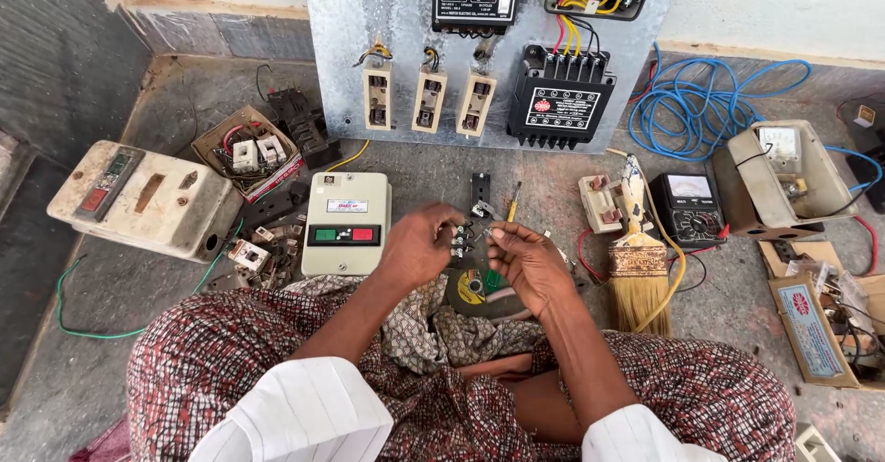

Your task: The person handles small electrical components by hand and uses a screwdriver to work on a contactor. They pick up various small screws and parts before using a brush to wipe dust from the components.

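Head view. Item: small electrical contact block [458, 239], dark body with pale metal terminals, centre of frame, held above the person's lap.

Left hand [415, 245]: fingers closed narrowly on the block from the left.

Right hand [527, 261]: fingertips [493, 233] pinched on a tiny metal part at the block's right edge; what that part is cannot be told.

Handling note: the work likely goes best with the left hand steadying the block and the right making small, careful fingertip moves, since a loose piece could drop into the patterned cloth [433, 333] below.

Surroundings: cream starter box [346, 222] with green and red buttons, just left of the hands; yellow-handled screwdriver [513, 202] above them; paintbrush [638, 268] and analogue multimeter [690, 208] to the right; grey mounting panel [387, 19] at top centre.
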